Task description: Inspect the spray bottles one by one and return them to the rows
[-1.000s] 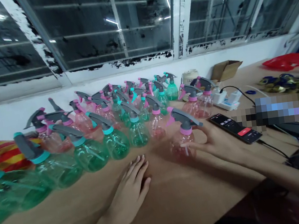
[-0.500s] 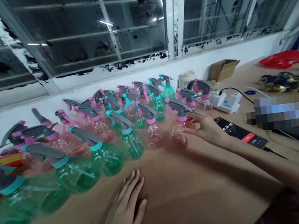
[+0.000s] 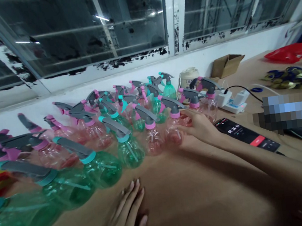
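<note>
My right hand (image 3: 196, 125) reaches across to a clear pink spray bottle (image 3: 174, 134) with a pink collar and grey trigger head. Its thumb and fingers wrap round the right side of the bottle, which stands upright on the brown table (image 3: 174, 194). My left hand (image 3: 127, 215) lies flat on the tabletop, fingers stretched out and holding nothing. Just beyond its fingertips stands a green spray bottle (image 3: 131, 152) with a turquoise collar. Another pink spray bottle (image 3: 153, 140) is between that one and the gripped bottle.
Several more green and pink spray bottles crowd the left and back. On the right are a phone (image 3: 249, 137) showing a timer, a power strip (image 3: 232, 104) with chargers, a cardboard box (image 3: 226, 66), gold and blue pieces (image 3: 291, 79) and a red bag (image 3: 292, 53). Windows line the wall behind.
The pink bottle in my right hand has shifted slightly left, closer to its pink neighbour. My left hand stays flat on the table. The view has tilted a little.
</note>
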### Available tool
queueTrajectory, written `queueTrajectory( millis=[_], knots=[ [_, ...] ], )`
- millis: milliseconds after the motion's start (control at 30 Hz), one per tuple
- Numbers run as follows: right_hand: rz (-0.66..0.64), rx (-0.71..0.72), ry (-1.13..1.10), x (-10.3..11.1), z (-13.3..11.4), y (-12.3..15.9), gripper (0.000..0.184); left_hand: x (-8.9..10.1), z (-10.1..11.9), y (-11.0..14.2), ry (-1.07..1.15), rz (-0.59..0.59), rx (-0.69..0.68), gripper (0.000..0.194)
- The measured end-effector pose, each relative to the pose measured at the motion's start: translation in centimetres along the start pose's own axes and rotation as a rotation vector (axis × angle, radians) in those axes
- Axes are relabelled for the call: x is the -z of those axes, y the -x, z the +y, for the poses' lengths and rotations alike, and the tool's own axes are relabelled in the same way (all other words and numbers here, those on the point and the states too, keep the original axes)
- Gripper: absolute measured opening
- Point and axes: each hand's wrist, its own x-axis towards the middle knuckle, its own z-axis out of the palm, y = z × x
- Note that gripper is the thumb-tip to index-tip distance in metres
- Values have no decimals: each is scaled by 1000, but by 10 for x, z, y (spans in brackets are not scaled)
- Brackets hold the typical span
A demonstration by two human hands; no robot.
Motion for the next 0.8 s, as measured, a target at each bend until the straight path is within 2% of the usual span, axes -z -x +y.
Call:
queueTrajectory(
  millis=[233, 367, 467, 600, 700, 800],
  knots=[
    [15, -23, -20, -6, 0, -1, 54, 1, -2, 2, -16, -13, -9, 56],
    [9, -35, -19, -4, -1, 7, 57, 1, -2, 1, 2, -20, -3, 56],
    [27, -68, -64, 11, -1, 20, 51, 2, -1, -2, 28, -21, -2, 56],
    [179, -175, -93, 41, 8, 33, 30, 4, 1, -4, 44, -13, 10, 57],
    [246, -280, -24, 55, 22, 34, 34, 5, 1, -5, 70, -13, 20, 59],
    [166, -292, 86, 54, 35, 28, 42, 3, 0, -5, 93, -20, 37, 60]
  ],
)
